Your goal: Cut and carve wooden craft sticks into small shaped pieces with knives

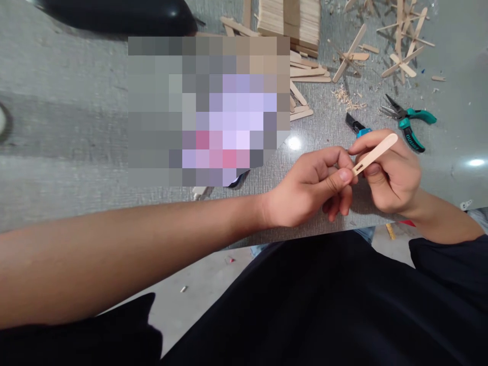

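Observation:
A wooden craft stick (375,155) with a small dark slot near its lower end slants up to the right between my hands. My left hand (310,185) pinches that lower end between thumb and fingers. My right hand (396,175) is curled around the stick's middle, its index finger bent above and its thumb below. The stick's rounded upper end lies in front of the right hand. Just beyond the right index finger is a blue utility knife (364,133) with a black tip; my hand hides the rest of it.
Green-handled pliers (409,119) lie right of the knife. Wood shavings (348,98), loose sticks (310,73) and a bundle of sticks (267,23) are farther back. Crossed-stick pieces (348,56) stand at the back right. A black rounded object (122,15) lies back left. A blurred patch hides part of the table.

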